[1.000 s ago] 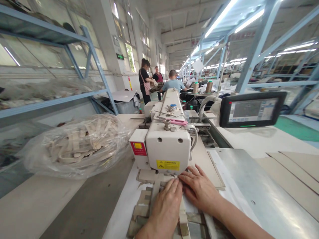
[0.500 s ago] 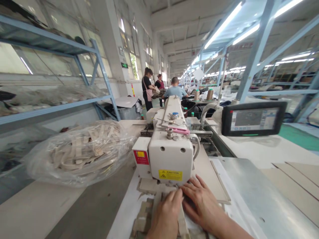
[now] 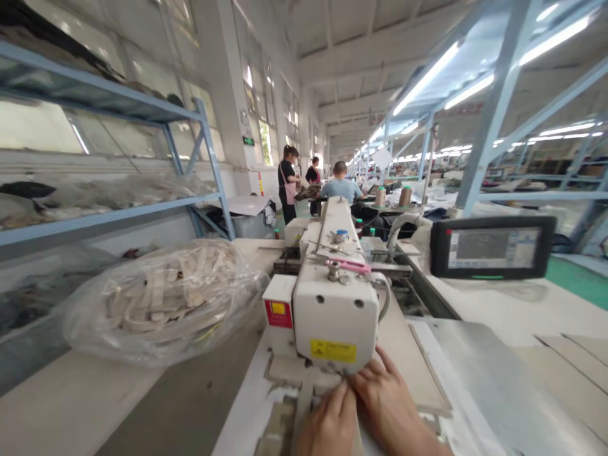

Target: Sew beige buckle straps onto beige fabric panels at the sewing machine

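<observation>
A white sewing machine head (image 3: 337, 316) with a yellow caution label stands straight in front of me. Below its front edge my left hand (image 3: 330, 418) has its fingers pressed together at a beige fabric strap (image 3: 308, 396), whose gripped part is hidden under the hand. My right hand (image 3: 392, 402) lies beside it, fingers stretched forward and low, their tips close to the left fingertips under the machine head. Beige layered pieces (image 3: 278, 424) lie left of my hands. A flat beige panel (image 3: 413, 361) extends back on the right. The needle area is hidden.
A clear plastic bag (image 3: 161, 304) of beige straps lies on the left. To the right stand a control screen (image 3: 494, 247) and flat beige pieces (image 3: 570, 367). Pink-handled snips (image 3: 349, 265) rest on the machine. Blue shelving (image 3: 211, 158) and several people (image 3: 339, 183) are farther back.
The view has tilted and shifted, so the machine sits lower and slightly right. Both hands stay at the machine head; the right hand's fingers are drawn closer together.
</observation>
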### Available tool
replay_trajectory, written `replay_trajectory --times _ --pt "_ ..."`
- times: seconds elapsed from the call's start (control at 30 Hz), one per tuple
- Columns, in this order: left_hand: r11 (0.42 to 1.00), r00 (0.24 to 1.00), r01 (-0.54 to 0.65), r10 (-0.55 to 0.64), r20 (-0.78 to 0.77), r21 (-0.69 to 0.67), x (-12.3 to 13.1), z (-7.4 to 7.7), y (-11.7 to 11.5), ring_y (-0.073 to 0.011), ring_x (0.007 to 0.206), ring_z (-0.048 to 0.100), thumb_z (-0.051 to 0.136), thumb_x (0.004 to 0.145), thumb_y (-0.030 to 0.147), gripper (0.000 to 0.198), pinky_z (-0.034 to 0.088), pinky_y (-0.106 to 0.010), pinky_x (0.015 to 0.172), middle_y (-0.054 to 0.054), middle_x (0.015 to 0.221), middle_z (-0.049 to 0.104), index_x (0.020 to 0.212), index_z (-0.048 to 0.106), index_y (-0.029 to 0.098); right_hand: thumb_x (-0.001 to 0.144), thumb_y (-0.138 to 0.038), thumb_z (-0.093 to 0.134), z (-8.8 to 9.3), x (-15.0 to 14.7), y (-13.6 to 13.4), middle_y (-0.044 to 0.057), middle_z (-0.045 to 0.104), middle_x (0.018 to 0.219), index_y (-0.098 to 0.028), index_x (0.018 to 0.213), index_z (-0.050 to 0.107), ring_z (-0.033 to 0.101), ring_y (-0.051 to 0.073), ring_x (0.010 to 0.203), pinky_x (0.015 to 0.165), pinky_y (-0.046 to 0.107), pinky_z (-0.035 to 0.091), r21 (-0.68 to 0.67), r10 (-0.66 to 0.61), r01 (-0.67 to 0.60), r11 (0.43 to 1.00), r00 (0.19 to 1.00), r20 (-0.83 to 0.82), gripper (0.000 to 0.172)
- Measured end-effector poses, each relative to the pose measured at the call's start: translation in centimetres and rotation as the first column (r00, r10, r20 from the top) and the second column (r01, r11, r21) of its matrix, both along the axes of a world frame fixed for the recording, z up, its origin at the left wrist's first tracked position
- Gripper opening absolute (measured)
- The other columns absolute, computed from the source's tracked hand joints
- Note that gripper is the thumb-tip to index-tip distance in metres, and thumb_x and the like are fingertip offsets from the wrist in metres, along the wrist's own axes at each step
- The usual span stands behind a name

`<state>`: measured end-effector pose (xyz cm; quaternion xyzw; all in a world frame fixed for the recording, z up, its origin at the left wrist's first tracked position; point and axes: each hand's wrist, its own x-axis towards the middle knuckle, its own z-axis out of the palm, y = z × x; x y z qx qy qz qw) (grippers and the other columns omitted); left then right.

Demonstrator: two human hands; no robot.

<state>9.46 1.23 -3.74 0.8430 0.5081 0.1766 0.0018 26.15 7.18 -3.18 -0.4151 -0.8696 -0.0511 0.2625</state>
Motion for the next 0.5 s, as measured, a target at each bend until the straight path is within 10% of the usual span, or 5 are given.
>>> replay_trajectory --times 0.17,0.5 --pt "1.0 0.999 -0.023 0.023 0.034 0.007 0.7 1.1 -0.9 -0.0253 0.128 0.06 0.038 0.082 -0.01 0.06 0.053 -0.037 0.106 -0.015 0.137 0.064 0.136 0.058 0.008 0.094 -0.016 0.057 3.5 0.1 -1.4 0.002 0.076 0.097 -0.023 0.092 0.071 0.062 0.023 0.109 0.121 0.049 0.014 -0.276 0.001 0.018 0.961 0.998 0.068 0.015" --pt "0.995 0.998 -0.023 0.018 -0.052 -0.097 0.7 2.0 -1.1 -0.0259 0.132 0.057 0.04 0.087 -0.008 0.051 0.048 -0.037 0.11 -0.016 0.137 0.063 0.132 0.061 0.006 0.092 -0.018 0.047 4.3 0.6 -2.4 0.005 0.069 0.115 -0.023 0.113 0.066 0.052 0.026 0.123 0.123 0.054 0.006 -0.271 0.016 0.023 0.962 0.99 0.138 0.029"
